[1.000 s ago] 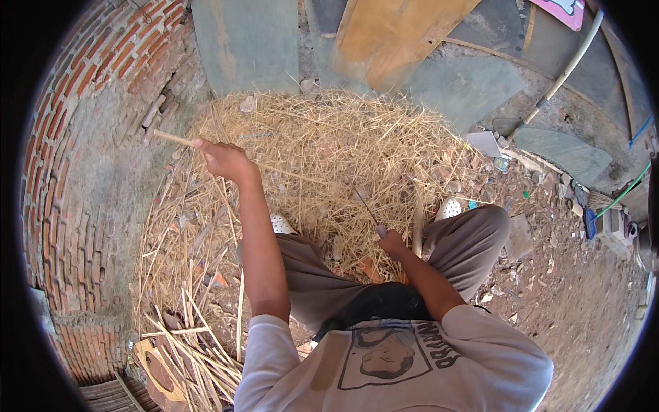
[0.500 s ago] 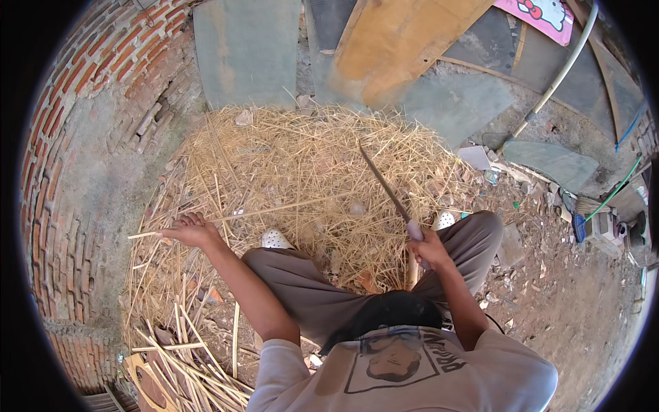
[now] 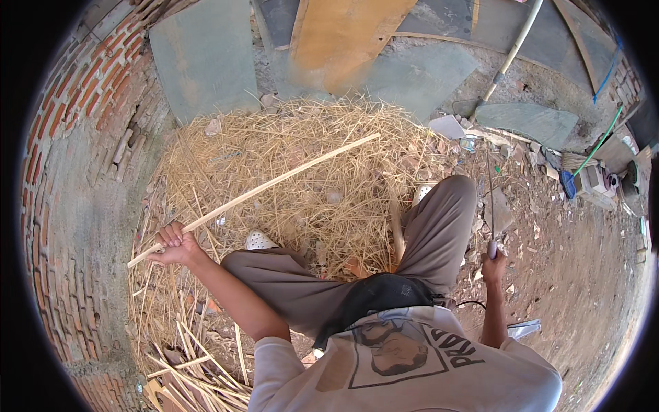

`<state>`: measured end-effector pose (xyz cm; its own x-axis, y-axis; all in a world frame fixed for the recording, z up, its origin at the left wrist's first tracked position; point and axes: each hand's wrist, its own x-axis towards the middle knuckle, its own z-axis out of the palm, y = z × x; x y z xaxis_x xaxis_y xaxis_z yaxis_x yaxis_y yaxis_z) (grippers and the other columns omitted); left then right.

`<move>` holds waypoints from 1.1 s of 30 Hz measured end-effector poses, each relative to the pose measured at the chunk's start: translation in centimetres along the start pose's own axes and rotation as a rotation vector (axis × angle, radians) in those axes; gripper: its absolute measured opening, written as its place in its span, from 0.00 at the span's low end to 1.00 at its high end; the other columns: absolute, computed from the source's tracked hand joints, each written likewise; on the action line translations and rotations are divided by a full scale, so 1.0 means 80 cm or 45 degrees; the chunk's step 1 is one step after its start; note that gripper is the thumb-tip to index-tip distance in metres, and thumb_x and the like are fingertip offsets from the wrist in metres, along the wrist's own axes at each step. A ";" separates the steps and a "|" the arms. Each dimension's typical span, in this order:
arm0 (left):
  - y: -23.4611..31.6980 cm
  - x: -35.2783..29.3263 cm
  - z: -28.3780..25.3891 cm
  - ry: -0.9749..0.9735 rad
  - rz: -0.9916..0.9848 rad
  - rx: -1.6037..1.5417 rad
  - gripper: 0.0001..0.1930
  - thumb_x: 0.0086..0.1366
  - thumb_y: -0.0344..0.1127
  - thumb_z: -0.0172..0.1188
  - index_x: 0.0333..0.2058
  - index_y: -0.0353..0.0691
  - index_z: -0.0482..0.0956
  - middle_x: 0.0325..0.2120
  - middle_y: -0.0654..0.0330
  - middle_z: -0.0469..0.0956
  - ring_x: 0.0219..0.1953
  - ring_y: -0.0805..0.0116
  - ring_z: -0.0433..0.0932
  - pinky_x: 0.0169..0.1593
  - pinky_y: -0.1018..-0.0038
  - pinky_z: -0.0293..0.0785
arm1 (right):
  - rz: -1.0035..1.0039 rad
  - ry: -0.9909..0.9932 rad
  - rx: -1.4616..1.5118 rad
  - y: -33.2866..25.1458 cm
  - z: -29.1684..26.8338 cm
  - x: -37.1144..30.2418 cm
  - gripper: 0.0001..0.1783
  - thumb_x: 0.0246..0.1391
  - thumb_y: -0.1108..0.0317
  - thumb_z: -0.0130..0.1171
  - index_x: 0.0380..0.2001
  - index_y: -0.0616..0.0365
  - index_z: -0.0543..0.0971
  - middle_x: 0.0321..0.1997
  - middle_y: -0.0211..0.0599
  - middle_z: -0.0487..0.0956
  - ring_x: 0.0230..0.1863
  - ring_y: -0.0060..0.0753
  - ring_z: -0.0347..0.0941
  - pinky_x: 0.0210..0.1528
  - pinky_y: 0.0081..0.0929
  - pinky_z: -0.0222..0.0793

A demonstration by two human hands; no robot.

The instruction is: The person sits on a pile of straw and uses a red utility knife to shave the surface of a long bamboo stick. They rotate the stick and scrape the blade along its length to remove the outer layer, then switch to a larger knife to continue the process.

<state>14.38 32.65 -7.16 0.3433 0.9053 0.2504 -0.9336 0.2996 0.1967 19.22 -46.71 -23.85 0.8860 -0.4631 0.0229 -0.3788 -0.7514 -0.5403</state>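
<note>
Evidently much is shaved: shavings [image 3: 322, 206] cover the ground [image 3: 549, 295]. The left hand [image 3: 175, 246] clasps a long strip [image 3: 274, 184] slanting over them, perhaps unfinished; the right hand [image 3: 493, 266], well apart, grips a knife [image 3: 491, 213].

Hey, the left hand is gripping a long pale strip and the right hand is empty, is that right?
Not quite: the right hand isn't empty. The head view shows it holding a long-bladed knife. The left hand is gripping a long pale strip, as you said.
</note>
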 end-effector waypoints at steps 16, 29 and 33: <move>-0.035 0.018 -0.050 -0.051 -0.278 -0.049 0.37 0.58 0.78 0.40 0.21 0.43 0.62 0.08 0.68 0.49 0.10 0.76 0.48 0.17 0.76 0.47 | 1.148 -0.066 -0.157 0.210 0.065 -0.262 0.24 0.42 0.59 0.59 0.40 0.65 0.80 0.38 0.58 0.81 0.42 0.56 0.79 0.47 0.44 0.73; -0.028 0.019 -0.076 0.216 -0.227 -0.048 0.35 0.60 0.76 0.39 0.18 0.48 0.54 0.09 0.68 0.47 0.12 0.74 0.49 0.19 0.75 0.49 | 1.699 -0.681 0.240 0.332 0.104 -0.281 0.27 0.49 0.47 0.60 0.35 0.64 0.79 0.40 0.48 0.83 0.44 0.48 0.80 0.44 0.41 0.75; -0.023 0.012 -0.078 0.328 -0.177 0.005 0.34 0.61 0.75 0.40 0.20 0.47 0.57 0.10 0.68 0.49 0.12 0.73 0.49 0.19 0.75 0.50 | 1.142 -0.744 -0.030 0.366 0.137 -0.286 0.20 0.46 0.53 0.61 0.32 0.61 0.79 0.34 0.47 0.83 0.39 0.48 0.80 0.40 0.40 0.75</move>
<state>15.81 34.84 -13.19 0.4298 0.9025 -0.0281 -0.8788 0.4253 0.2163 -9.25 -52.95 -49.39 0.2699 -0.5589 -0.7841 -0.9548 -0.2604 -0.1430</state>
